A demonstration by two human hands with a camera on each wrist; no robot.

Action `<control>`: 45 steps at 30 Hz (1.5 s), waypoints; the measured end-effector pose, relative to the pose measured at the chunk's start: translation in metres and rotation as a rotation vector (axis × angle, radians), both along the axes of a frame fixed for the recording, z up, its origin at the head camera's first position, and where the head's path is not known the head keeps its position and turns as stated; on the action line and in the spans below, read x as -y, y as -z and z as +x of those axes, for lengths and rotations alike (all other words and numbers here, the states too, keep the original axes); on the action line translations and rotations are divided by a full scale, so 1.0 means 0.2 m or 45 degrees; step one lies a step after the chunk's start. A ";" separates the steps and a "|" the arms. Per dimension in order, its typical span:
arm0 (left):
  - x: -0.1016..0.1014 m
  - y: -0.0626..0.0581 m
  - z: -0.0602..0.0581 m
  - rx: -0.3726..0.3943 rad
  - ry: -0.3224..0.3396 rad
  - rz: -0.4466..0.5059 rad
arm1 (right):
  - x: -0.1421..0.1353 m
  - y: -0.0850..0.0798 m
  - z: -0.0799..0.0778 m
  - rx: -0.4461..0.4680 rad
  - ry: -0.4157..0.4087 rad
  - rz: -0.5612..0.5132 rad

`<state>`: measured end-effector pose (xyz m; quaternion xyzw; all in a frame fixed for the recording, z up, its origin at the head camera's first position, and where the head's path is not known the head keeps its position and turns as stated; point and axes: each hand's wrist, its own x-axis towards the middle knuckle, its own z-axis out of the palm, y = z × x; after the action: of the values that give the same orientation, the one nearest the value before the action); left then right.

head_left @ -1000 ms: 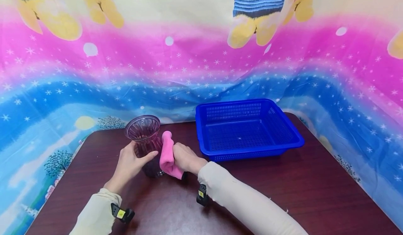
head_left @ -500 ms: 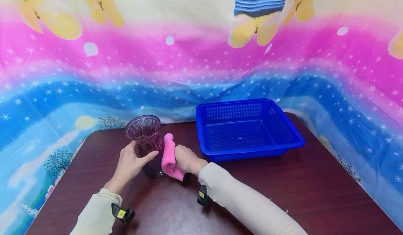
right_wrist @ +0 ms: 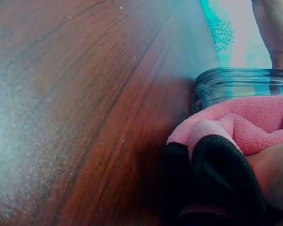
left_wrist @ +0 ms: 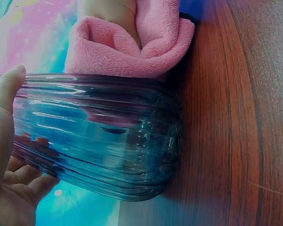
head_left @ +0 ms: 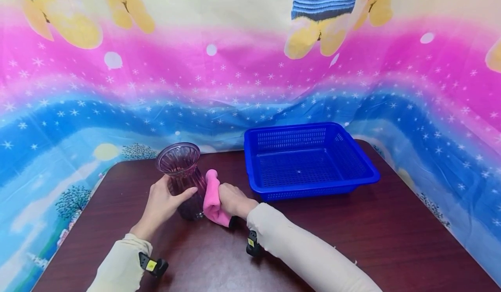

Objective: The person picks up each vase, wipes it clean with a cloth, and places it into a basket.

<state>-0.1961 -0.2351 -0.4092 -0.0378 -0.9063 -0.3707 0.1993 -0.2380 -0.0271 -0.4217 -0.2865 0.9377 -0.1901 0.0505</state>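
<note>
A purple-tinted, ribbed glass vase (head_left: 178, 159) with a flared rim stands upright at the left of the table. My left hand (head_left: 161, 200) grips it from the left, thumb across the near side and fingers wrapped behind. Against the vase's right side lies a folded pink towel (head_left: 213, 200) with a black edge, held by my right hand (head_left: 234, 199). In the left wrist view, the fluffy towel (left_wrist: 127, 61) runs along the glass wall near the base. The right-hand fingers are mostly hidden in its folds. The right wrist view shows the black edge (right_wrist: 226, 165) hanging loose beside the hand.
A blue plastic basket (head_left: 313, 192) with perforated walls stands at the back right of the dark wooden table (head_left: 219, 261). Behind the table hangs a printed cloth backdrop (head_left: 235, 74) with bears and snowflakes. Each sleeve carries a black wrist camera (head_left: 153, 266).
My right hand and the pink towel have shifted slightly right and down, toward me, beside the vase. The left hand keeps its hold, and the vase and basket stay in place.
</note>
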 end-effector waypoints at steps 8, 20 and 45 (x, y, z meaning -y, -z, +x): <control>0.00 0.00 0.00 0.004 0.006 -0.004 | 0.00 0.00 0.00 0.037 0.040 0.032; 0.00 -0.01 0.01 0.010 -0.001 -0.010 | 0.00 0.02 -0.01 0.027 0.011 0.012; 0.00 0.00 0.00 0.004 0.000 -0.009 | -0.02 0.08 -0.01 0.034 0.070 -0.137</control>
<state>-0.1954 -0.2345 -0.4102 -0.0380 -0.9079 -0.3677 0.1975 -0.2407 -0.0235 -0.4368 -0.2605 0.9328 -0.2454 0.0424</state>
